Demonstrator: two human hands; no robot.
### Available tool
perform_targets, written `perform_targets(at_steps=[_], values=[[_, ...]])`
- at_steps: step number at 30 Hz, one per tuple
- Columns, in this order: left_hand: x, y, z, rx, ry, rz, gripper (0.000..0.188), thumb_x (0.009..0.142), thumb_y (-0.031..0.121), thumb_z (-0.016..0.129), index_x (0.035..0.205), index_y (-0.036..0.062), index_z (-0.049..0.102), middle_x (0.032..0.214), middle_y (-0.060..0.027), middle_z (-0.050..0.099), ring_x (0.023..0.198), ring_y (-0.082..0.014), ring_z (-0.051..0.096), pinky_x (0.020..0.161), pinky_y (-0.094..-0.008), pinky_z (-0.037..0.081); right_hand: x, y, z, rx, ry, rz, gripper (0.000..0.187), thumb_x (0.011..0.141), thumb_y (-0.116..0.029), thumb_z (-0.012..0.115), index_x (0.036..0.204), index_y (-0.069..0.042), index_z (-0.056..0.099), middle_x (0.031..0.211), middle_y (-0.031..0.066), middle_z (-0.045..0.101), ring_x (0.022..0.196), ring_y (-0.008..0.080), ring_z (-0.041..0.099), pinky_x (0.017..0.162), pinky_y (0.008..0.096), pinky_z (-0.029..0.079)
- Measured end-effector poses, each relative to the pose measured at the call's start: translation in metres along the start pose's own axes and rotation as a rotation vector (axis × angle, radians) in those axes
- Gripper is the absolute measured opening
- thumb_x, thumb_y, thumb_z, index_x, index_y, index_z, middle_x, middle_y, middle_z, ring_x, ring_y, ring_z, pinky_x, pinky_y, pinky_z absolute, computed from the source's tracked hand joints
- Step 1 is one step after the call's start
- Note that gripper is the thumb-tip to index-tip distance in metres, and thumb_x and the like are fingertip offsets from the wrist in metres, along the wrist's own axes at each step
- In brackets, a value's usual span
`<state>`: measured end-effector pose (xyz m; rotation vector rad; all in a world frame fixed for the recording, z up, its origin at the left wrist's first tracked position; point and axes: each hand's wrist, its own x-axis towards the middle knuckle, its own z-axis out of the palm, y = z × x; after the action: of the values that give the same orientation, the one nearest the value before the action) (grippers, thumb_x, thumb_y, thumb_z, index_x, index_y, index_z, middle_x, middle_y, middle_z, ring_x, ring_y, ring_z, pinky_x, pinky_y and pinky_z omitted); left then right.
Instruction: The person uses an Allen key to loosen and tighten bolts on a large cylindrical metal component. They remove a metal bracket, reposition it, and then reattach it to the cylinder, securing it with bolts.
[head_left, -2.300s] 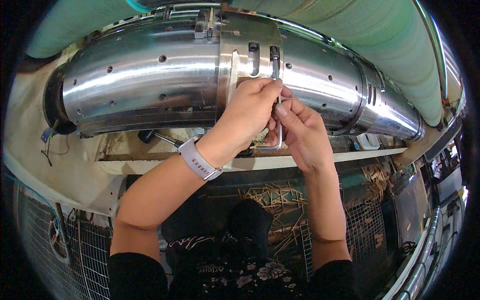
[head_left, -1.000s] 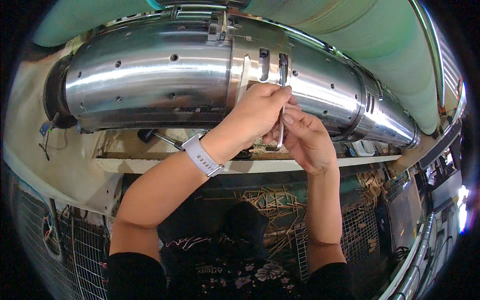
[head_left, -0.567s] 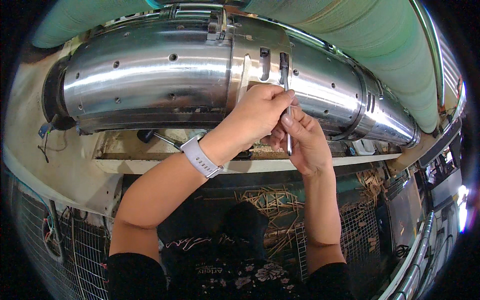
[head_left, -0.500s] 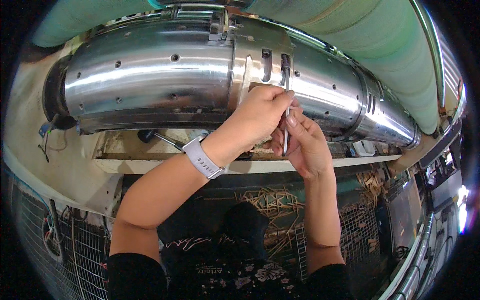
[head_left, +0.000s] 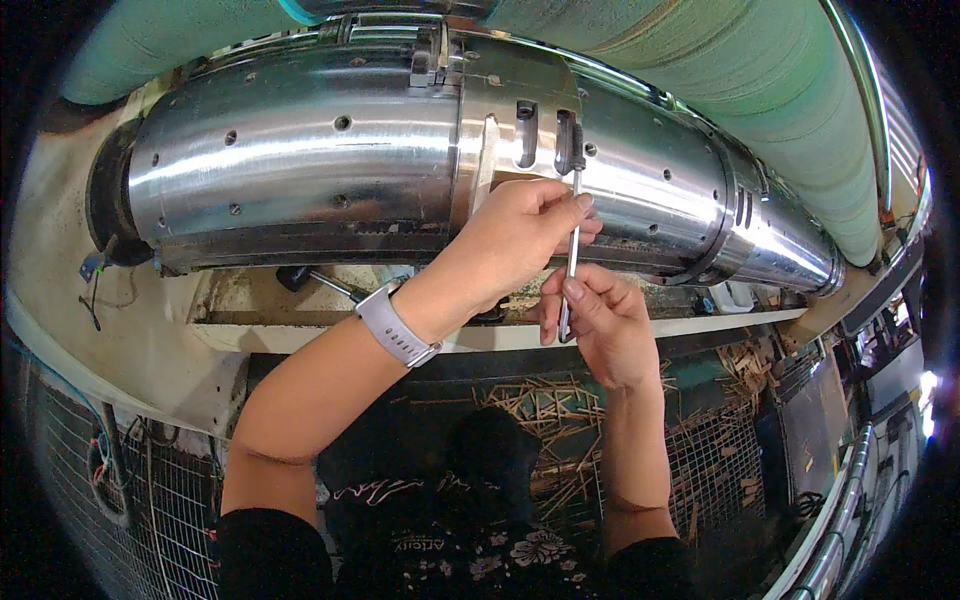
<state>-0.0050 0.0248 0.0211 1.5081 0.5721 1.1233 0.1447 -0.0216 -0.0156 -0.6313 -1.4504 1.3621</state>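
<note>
The socket-head screw [head_left: 577, 150] has shifted from the right slot [head_left: 562, 140] of the slotted collar [head_left: 505, 100] to a position at the collar's right edge, overlapping that slot's right side in this view. Half a second ago it lay inside the slot outline; it now appears tilted, shank pointing up and away from the operator, with its head at the tip of the hex key [head_left: 573, 250]. For the work in hand, this indicates that the screw is probably free of its thread and carried on the key; whether it still touches the collar cannot be determined. The left slot [head_left: 525, 135] retains a dark fastener at its upper end. The left hand [head_left: 525, 232] is closed in a pinch, thumb and forefinger gripping the key's long arm just below the screw head. The right hand [head_left: 612, 325] has moved down the shaft, toward the operator, and is now well apart from the left; its thumb and curled fingers are closed lightly on the key near the bent end, and the palm is part open. The bent end lies over the front edge of the tray [head_left: 300, 338] as viewed. With both grips on the key, its long arm is supported at two points, which should limit tilting of the screw.
</note>
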Motion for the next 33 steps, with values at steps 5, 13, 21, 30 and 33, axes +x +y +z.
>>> perform_targets(at_steps=[5,13,21,30,33], values=[[0.000,0.000,-0.005,0.110,-0.061,0.034,0.033,0.094,0.025,0.046,0.107,-0.0046,0.054,0.105,-0.0156,0.061,0.101,-0.0207,0.059,0.089,-0.0305,0.046,-0.030,0.015,-0.008,-0.064,0.056,-0.094,0.017,0.091,-0.010,0.049,0.095,0.004,0.058,0.071,0.0098,0.060,0.064,0.0178,0.059,0.064,0.0289,0.048],[-0.006,-0.003,-0.006,0.106,-0.052,0.145,0.039,0.095,0.027,0.044,0.114,-0.0065,0.050,0.110,-0.0217,0.059,0.105,-0.0269,0.058,0.093,-0.0340,0.045,-0.125,0.070,-0.043,-0.139,0.044,0.246,0.014,0.089,-0.004,0.050,0.094,0.006,0.059,0.074,0.0101,0.061,0.068,0.0173,0.060,0.065,0.0295,0.049],[-0.004,-0.005,-0.003,0.102,-0.043,0.167,0.036,0.094,0.023,0.046,0.114,-0.0059,0.050,0.109,-0.0206,0.059,0.105,-0.0274,0.058,0.093,-0.0342,0.045,-0.036,0.179,-0.073,0.076,0.132,0.642,0.021,0.091,-0.014,0.049,0.091,0.004,0.058,0.069,0.0055,0.057,0.057,0.0134,0.055,0.063,0.0314,0.052],[-0.004,-0.006,-0.008,0.191,-0.056,0.238,0.033,0.094,0.021,0.046,0.111,-0.0061,0.052,0.109,-0.0190,0.060,0.103,-0.0254,0.058,0.093,-0.0344,0.045,-0.081,0.164,-0.059,0.051,0.178,0.698,0.021,0.092,-0.014,0.047,0.094,0.005,0.057,0.065,0.0060,0.053,0.055,0.0129,0.052,0.057,0.0334,0.054],[-0.006,-0.011,-0.008,0.180,-0.076,0.229,0.031,0.095,0.020,0.044,0.115,-0.0029,0.049,0.111,-0.0177,0.058,0.106,-0.0248,0.057,0.093,-0.0349,0.045,-0.094,0.115,-0.052,0.003,0.147,0.415,0.020,0.093,-0.013,0.046,0.095,0.005,0.056,0.067,0.0079,0.055,0.058,0.0156,0.056,0.058,0.0325,0.053]])
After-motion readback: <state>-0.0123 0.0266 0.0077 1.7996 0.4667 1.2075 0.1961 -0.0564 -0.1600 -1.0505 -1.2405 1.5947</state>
